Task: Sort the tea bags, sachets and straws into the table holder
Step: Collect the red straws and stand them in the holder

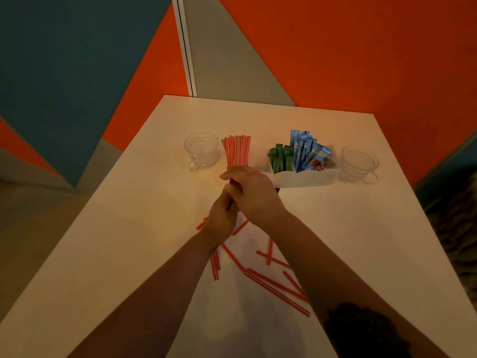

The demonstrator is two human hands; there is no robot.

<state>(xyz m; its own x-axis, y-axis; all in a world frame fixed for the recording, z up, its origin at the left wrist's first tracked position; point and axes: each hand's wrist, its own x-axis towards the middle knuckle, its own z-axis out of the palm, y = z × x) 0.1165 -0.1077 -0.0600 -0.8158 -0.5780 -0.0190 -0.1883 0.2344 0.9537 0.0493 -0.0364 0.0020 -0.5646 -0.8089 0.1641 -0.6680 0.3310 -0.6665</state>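
Straws [236, 151] bunched upright in both hands

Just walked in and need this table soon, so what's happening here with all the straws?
A person is sorting supplies into a white table holder. Both the left hand and right hand grip a bundle of red striped straws, held upright beside the holder. More loose straws lie scattered on the white table under the forearms. Green sachets and blue sachets already stand in the holder. A glass cup sits on each side.
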